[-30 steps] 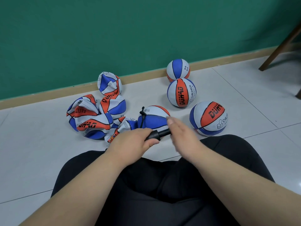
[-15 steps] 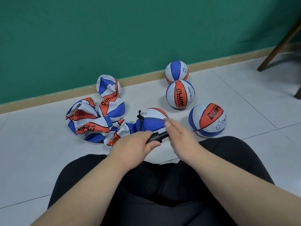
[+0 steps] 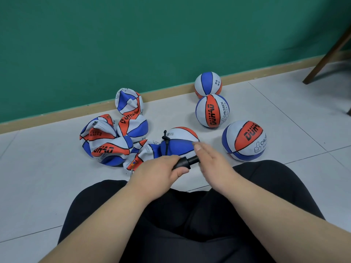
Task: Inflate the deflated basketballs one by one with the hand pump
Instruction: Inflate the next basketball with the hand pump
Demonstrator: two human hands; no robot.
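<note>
My left hand (image 3: 161, 173) curled round the black plastic hand pump (image 3: 187, 162), my right hand (image 3: 212, 164) against its far end, fingers straight, black hose (image 3: 166, 143) on the part-filled blue-white-orange basketball (image 3: 180, 143) just beyond, limp balls (image 3: 106, 141) left, three round balls (image 3: 245, 140) right

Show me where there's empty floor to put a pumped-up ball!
Bare grey tile floor lies right of the three round orange, blue and white basketballs, up to the brown wooden chair leg. More lies left of the heap of flat, crumpled basketballs. Around the black plastic hand pump, between heap and round balls, it is crowded.
</note>
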